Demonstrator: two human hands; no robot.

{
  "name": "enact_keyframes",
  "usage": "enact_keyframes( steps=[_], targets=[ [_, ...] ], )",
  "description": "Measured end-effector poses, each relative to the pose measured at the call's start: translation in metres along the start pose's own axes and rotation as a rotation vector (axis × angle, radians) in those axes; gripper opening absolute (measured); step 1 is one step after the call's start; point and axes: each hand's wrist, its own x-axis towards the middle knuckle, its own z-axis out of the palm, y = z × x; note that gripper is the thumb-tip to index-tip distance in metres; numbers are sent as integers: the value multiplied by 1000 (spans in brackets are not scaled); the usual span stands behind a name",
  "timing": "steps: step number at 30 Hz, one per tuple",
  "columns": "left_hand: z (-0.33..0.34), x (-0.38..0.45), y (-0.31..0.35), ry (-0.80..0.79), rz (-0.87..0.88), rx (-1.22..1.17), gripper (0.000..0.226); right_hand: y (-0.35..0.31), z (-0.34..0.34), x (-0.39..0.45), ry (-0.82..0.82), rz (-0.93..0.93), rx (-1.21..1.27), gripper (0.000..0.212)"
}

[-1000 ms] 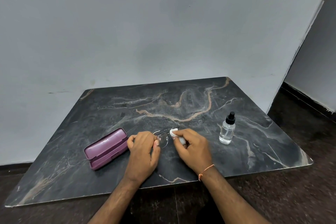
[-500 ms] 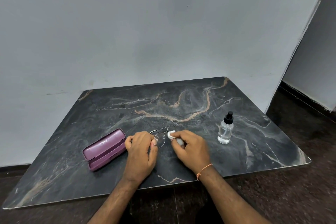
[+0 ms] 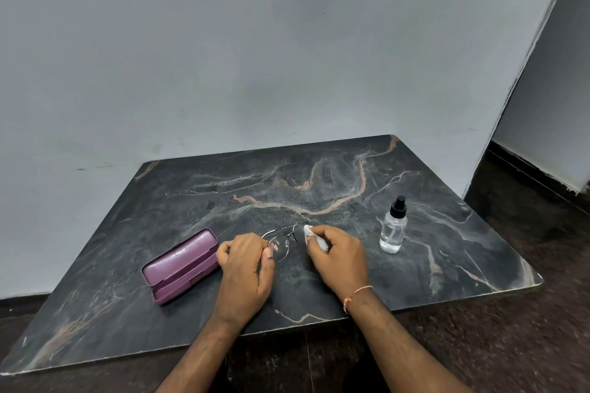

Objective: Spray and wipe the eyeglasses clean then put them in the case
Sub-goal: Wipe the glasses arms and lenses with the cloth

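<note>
Thin-framed eyeglasses (image 3: 281, 244) are held just above the dark marble table (image 3: 319, 188), near its front middle. My left hand (image 3: 247, 262) pinches them at the left lens edge. My right hand (image 3: 338, 257) pinches a small white cloth (image 3: 309, 231) against the right lens, which the cloth and fingers mostly hide. A purple eyeglass case (image 3: 180, 265) lies open just left of my left hand. A clear spray bottle (image 3: 393, 226) with a black nozzle stands upright to the right of my right hand.
A grey wall rises directly behind the table. Dark floor runs along the front and right edges, with a wall corner and doorway at the right.
The hands, glasses and cloth keep nearly the same pose. The cloth has shifted slightly on the lens, and the view has drifted a little.
</note>
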Motion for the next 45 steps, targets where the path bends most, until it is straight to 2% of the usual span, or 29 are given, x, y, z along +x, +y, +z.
enact_keyframes(
  steps=[3,12,17,23,30,36,41,45],
  targets=[
    [0,-1,0,-16,13,0,21,2,0,5,24,17,47,11],
    [1,-1,-2,-40,22,12,21,-3,1,-3,9,-241,95,16],
    [2,-3,-3,-72,42,17,20,0,0,2,78,-88,75,12],
    [0,-3,1,-85,24,23,18,-4,-3,-8,-34,-214,99,19],
    [-1,-1,4,-64,-2,10,21,-3,-1,0,-11,39,27,12],
    [-1,0,1,-53,-16,5,21,-4,-1,-8,-83,-145,46,19],
    [-1,0,1,-42,-10,-2,21,-2,0,-2,-38,41,-67,11],
    [0,0,1,-33,-14,3,21,-3,0,-4,-73,-29,-25,9]
  ],
)
